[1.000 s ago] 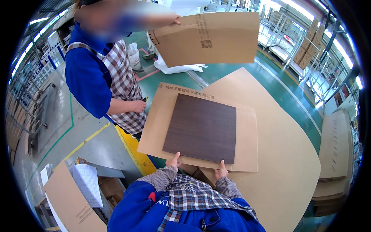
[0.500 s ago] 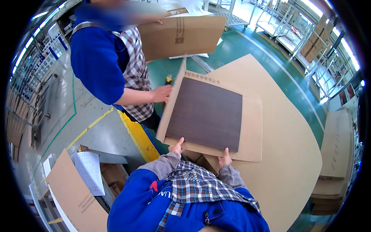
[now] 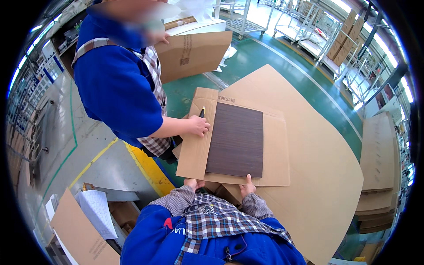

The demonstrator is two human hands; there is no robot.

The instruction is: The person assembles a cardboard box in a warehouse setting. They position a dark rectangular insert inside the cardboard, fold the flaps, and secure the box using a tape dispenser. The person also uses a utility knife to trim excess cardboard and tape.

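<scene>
A dark brown wood-grain panel (image 3: 236,141) lies flat on a cardboard sheet (image 3: 276,154), whose left flap (image 3: 193,150) is folded over the panel's left edge. My left hand (image 3: 193,183) is closed on the near edge of the cardboard, by the flap's lower corner; its fingertips are partly hidden. My right hand (image 3: 248,187) pinches the near edge farther right, thumb on top beside the panel's corner and fingers underneath. A co-worker's hand (image 3: 198,126) presses on the flap and has a yellow-and-black cutter-like tool (image 3: 202,112) with it.
A large cardboard sheet (image 3: 322,176) spreads beneath and to the right. The co-worker (image 3: 117,84) stands at the left, other hand on an upright cardboard piece (image 3: 194,55). Stacked cardboard (image 3: 377,154) stands far right, wheeled racks (image 3: 304,35) behind, papers (image 3: 97,212) at lower left.
The left flap has swung from upright down onto the panel. Cardboard and panel have shifted slightly left and turned. The co-worker's hand has moved onto the flap; my hands moved left and nearer me.
</scene>
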